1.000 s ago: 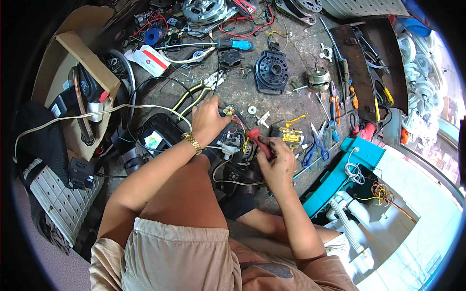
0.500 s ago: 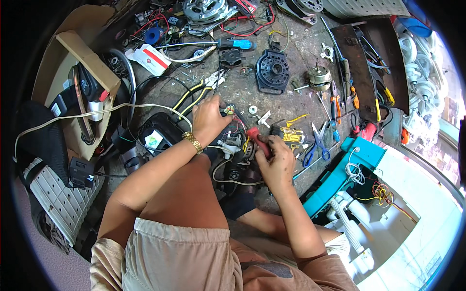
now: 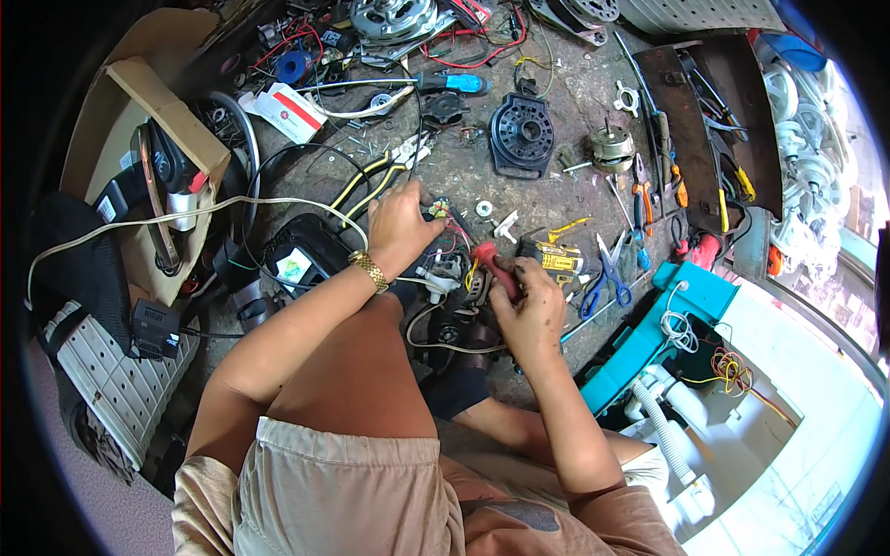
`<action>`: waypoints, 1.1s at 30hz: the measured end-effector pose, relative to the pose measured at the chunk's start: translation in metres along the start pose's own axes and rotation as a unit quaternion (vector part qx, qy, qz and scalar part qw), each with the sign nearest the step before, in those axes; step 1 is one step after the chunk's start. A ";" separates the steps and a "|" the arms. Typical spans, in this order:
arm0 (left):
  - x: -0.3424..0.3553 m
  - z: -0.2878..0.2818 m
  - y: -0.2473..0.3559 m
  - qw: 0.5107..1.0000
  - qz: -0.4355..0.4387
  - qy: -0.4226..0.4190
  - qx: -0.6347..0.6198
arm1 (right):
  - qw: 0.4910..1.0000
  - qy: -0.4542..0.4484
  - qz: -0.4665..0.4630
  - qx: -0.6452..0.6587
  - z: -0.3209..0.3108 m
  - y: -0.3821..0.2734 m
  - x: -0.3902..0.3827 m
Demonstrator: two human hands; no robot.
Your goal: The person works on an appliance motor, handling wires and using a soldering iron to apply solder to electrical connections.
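My left hand [image 3: 399,222], with a gold watch on the wrist, is closed by thumb and fingers on a small wired part [image 3: 438,211], greenish and copper-coloured. Thin red and other coloured wires run down from it to an opened motor assembly [image 3: 449,267] between my hands. My right hand [image 3: 531,310] is wrapped round a red-handled tool [image 3: 495,263], whose wider red end points up and left at these wires. The tool's tip is too small to make out. Beside my right hand lies a yellow and black cordless drill [image 3: 556,260].
Blue-handled scissors [image 3: 606,283], orange-handled pliers [image 3: 641,196] and a round black motor cover [image 3: 522,135] lie around the work. Yellow-black cutters [image 3: 375,181] rest above my left wrist. A cardboard box [image 3: 167,102] stands left, a teal and white appliance body [image 3: 640,338] right.
My right hand and the red-handled tool have shifted very slightly to the right. My left hand stays where it was.
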State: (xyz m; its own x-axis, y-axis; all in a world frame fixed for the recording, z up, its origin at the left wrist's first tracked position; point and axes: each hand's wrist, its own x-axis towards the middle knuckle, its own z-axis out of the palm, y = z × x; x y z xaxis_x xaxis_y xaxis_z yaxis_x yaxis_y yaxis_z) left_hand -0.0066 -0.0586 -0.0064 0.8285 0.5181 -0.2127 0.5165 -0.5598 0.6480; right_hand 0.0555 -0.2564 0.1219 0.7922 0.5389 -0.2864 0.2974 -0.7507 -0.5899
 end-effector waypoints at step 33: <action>0.003 0.002 0.000 0.999 -0.013 -0.041 0.012 | 0.999 -0.020 0.040 0.001 0.005 -0.006 0.009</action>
State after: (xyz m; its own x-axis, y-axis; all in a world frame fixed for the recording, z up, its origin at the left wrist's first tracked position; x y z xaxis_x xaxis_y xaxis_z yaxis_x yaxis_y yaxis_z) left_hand -0.0037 -0.0583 -0.0079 0.8290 0.4783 -0.2897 0.5427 -0.5632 0.6232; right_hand 0.0582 -0.2443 0.1189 0.7913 0.4922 -0.3629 0.2333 -0.7915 -0.5648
